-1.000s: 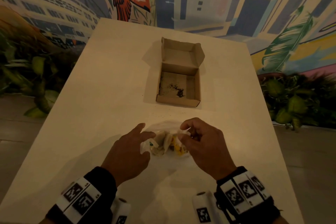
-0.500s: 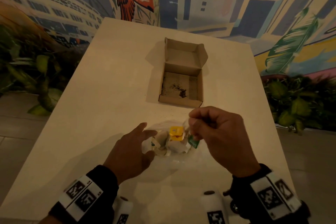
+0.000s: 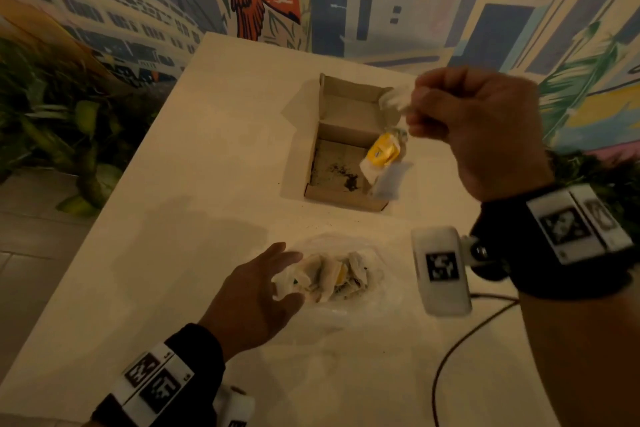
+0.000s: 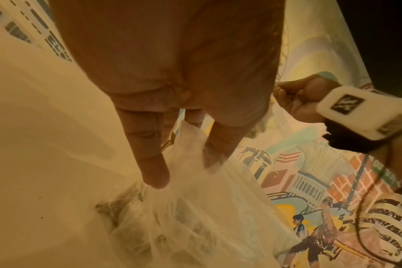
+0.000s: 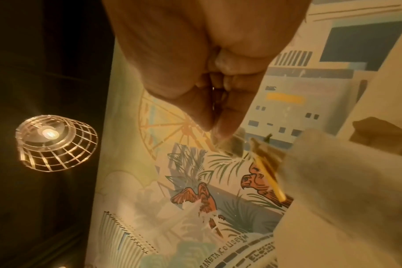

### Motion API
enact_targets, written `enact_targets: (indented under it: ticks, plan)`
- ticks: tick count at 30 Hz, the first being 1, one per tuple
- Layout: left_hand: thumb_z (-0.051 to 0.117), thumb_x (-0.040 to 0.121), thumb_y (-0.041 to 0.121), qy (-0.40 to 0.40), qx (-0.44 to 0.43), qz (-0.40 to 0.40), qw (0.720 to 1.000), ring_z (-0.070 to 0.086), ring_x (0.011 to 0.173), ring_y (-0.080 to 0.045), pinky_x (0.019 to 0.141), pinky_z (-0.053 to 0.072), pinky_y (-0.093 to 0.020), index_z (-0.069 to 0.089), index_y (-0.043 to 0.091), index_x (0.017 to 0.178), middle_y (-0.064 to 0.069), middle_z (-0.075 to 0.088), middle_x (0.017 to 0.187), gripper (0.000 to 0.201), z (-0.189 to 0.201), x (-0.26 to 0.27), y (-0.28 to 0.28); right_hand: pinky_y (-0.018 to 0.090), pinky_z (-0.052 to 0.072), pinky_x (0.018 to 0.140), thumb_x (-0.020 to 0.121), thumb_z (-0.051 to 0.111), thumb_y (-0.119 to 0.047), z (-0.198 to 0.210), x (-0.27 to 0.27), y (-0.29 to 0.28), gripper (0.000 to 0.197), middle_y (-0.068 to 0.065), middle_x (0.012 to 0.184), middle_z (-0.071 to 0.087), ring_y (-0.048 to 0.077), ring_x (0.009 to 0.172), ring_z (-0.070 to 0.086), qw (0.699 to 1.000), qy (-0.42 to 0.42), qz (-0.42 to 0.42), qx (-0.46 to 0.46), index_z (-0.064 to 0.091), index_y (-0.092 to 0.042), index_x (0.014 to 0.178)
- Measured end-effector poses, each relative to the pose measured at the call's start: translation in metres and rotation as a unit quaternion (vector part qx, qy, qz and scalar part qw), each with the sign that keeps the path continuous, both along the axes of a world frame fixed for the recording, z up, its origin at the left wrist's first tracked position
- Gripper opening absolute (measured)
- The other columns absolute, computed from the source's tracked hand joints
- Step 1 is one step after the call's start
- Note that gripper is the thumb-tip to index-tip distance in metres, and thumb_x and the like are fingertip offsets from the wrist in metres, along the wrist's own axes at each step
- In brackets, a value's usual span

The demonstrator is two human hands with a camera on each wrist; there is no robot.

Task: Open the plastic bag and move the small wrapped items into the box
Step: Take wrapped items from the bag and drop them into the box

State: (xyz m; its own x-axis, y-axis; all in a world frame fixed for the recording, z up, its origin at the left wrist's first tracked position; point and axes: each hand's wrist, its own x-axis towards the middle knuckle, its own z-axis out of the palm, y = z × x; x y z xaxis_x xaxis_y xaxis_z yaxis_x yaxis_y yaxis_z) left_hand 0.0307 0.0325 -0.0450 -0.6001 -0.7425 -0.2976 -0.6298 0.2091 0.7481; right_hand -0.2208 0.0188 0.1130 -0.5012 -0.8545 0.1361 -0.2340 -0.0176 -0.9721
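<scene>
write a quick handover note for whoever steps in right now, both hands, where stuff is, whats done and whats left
Right hand: raised over the cardboard box, pinching wrapped items, one with a yellow label, hanging by their tags.
Left hand: open, fingertips pressing the plastic bag to the table.
Done: bag opened, first items lifted out.
Left: box holds only dark crumbs; lower these in, then move the pile still on the bag.
</scene>
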Motion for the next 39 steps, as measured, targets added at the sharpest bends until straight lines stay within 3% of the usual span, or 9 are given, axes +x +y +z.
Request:
enact_targets:
  ticks: [7,12,17,20,23,25,30,34,39]
  plan:
    - [0.074,0.072,0.027,0.029,0.030,0.023,0.999,0.043,0.110,0.009,0.078,0.041,0.000,0.047,0.042,0.127,0.046,0.029,0.116,0.064,0.004,-0.005,0.001,0.031,0.057,0.055,0.075,0.063,0.006,-0.079,-0.020,-0.066,0.025,0.009,0.060,0.063,0.018,0.053,0.062,0.986,-0.012,-0.003,0.166,0.063,-0.014,0.059]
    - [0.074,0.070,0.030,0.029,0.041,0.027,0.998,0.043,0.117,0.005,0.089,0.049,-0.018,0.039,0.040,0.134,0.031,0.029,0.130,0.074,0.004,-0.006,-0.001,0.053,0.058,0.077,0.061,0.069,-0.020,-0.140,-0.034,-0.062,0.007,0.009,0.076,0.072,0.031,0.081,0.070,0.949,0.052,0.041,0.308,0.071,-0.026,0.058]
    - [0.074,0.065,0.035,0.017,0.067,0.030,0.997,0.062,0.094,-0.007,0.085,0.052,-0.025,0.034,0.043,0.136,0.032,0.030,0.131,0.081,0.008,-0.008,-0.001,0.044,0.050,0.087,0.084,0.059,-0.023,-0.107,-0.019,-0.028,0.034,0.021,0.111,0.065,0.039,0.101,0.061,0.867,0.355,0.075,0.341,0.060,-0.014,0.116]
    - [0.076,0.066,0.034,0.012,0.069,0.032,0.997,0.063,0.089,-0.008,0.080,0.052,-0.021,0.033,0.042,0.136,0.032,0.032,0.128,0.083,0.008,-0.010,-0.002,0.052,0.055,0.075,0.081,0.062,-0.025,-0.086,0.005,0.018,0.014,0.015,0.083,0.074,0.034,0.078,0.069,0.918,0.265,0.075,0.287,0.072,-0.015,0.085]
    - [0.077,0.065,0.033,0.021,0.072,0.028,0.997,0.063,0.090,-0.008,0.081,0.052,-0.024,0.034,0.042,0.135,0.028,0.037,0.130,0.083,0.008,-0.010,-0.002,0.040,0.056,0.067,0.077,0.060,-0.053,-0.107,0.042,0.055,0.043,0.010,0.076,0.074,0.027,0.072,0.068,0.848,0.234,0.158,0.449,0.072,-0.012,0.075]
    - [0.078,0.065,0.029,0.031,0.070,0.026,0.997,0.063,0.093,-0.009,0.081,0.053,-0.023,0.036,0.041,0.135,0.023,0.041,0.135,0.082,0.008,-0.009,-0.001,0.029,0.044,0.061,0.073,0.054,-0.065,-0.135,0.060,0.064,0.054,0.007,0.085,0.071,0.026,0.080,0.065,0.817,0.283,0.127,0.486,0.068,-0.013,0.081]
    - [0.078,0.066,0.027,0.030,0.058,0.010,0.998,0.061,0.099,-0.009,0.076,0.049,-0.014,0.036,0.040,0.135,0.023,0.041,0.134,0.082,0.010,-0.007,0.000,0.031,0.043,0.070,0.078,0.059,-0.027,-0.162,0.078,0.069,0.010,0.004,0.090,0.066,0.027,0.087,0.059,0.876,0.212,0.061,0.429,0.051,-0.024,0.075]
    - [0.078,0.066,0.027,0.027,0.052,0.011,0.998,0.058,0.096,-0.008,0.064,0.044,-0.001,0.035,0.038,0.136,0.030,0.036,0.125,0.082,0.010,-0.004,-0.002,0.034,0.041,0.058,0.075,0.059,-0.014,-0.142,0.071,0.086,0.020,0.003,0.066,0.061,0.027,0.065,0.055,0.916,0.220,0.016,0.336,0.044,-0.025,0.067]
    - [0.079,0.065,0.027,0.037,0.044,0.006,0.998,0.059,0.097,-0.010,0.068,0.047,-0.009,0.037,0.037,0.135,0.025,0.040,0.127,0.082,0.006,-0.005,0.000,0.034,0.047,0.063,0.080,0.051,-0.024,-0.146,0.082,0.089,0.014,0.006,0.080,0.069,0.029,0.075,0.063,0.891,0.342,0.079,0.286,0.065,-0.022,0.083]
